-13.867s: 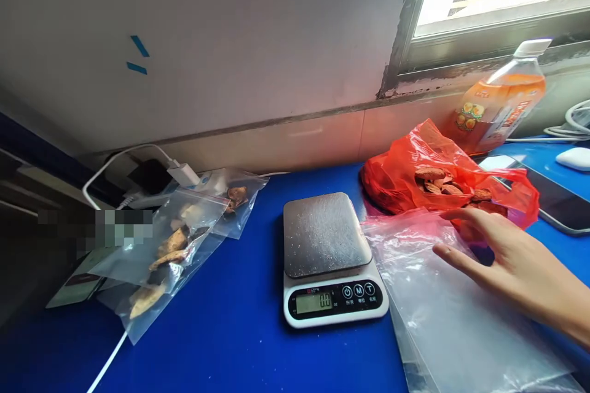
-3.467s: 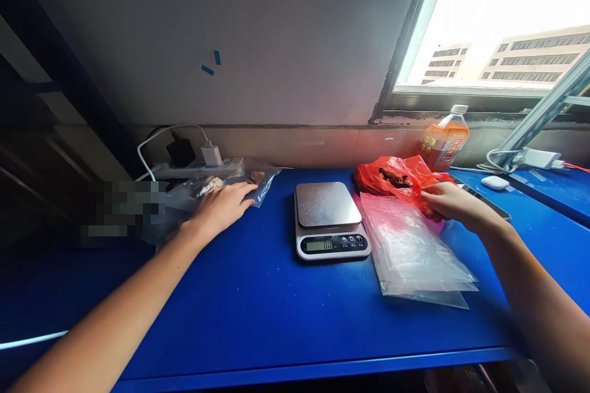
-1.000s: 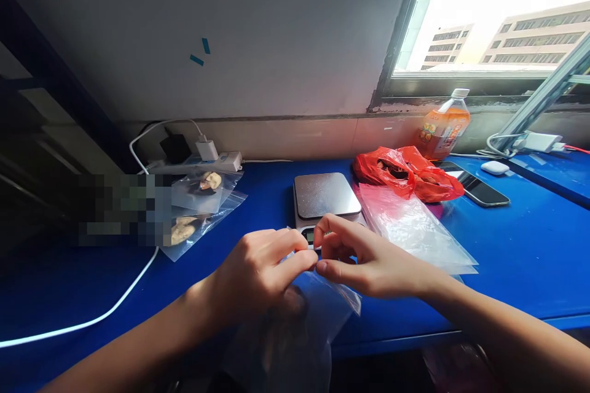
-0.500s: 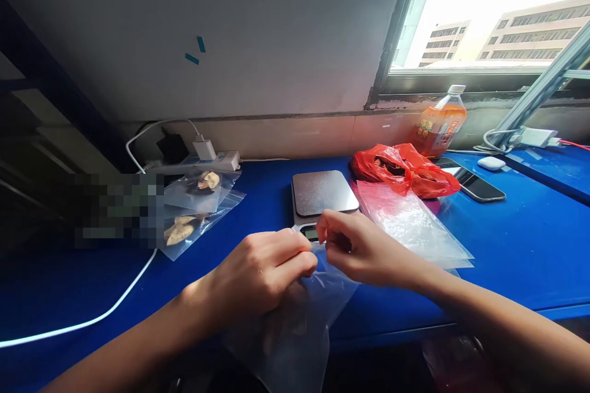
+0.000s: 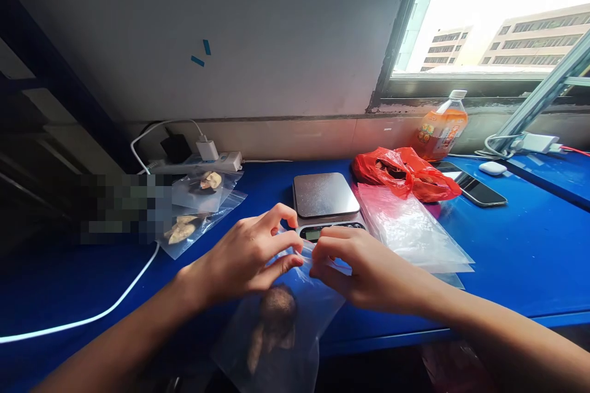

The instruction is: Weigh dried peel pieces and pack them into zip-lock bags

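A clear plastic bag [image 5: 304, 319] with brown, dried-looking pieces [image 5: 278, 310] inside hangs at the table's front edge. My right hand [image 5: 364, 264] pinches the bag's upper edge between thumb and fingers. Just beside that edge, my left hand [image 5: 253, 252] has its thumb and fingers apart. Behind both hands stands a kitchen scale [image 5: 325, 193] with a bare metal plate; my right hand covers part of its front panel.
Filled clear bags [image 5: 182, 230] lie at left by a power strip [image 5: 225, 161] and a white cable [image 5: 115, 307]. On the right are flat plastic bags [image 5: 410, 227], a red plastic bag [image 5: 401, 172], a drink bottle [image 5: 442, 126], a phone [image 5: 479, 187] and a white earphone case [image 5: 492, 168].
My left hand has loosened its pinch and spread its fingers. The right hand has come down slightly and now grips the bag's edge. The brown contents show more clearly.
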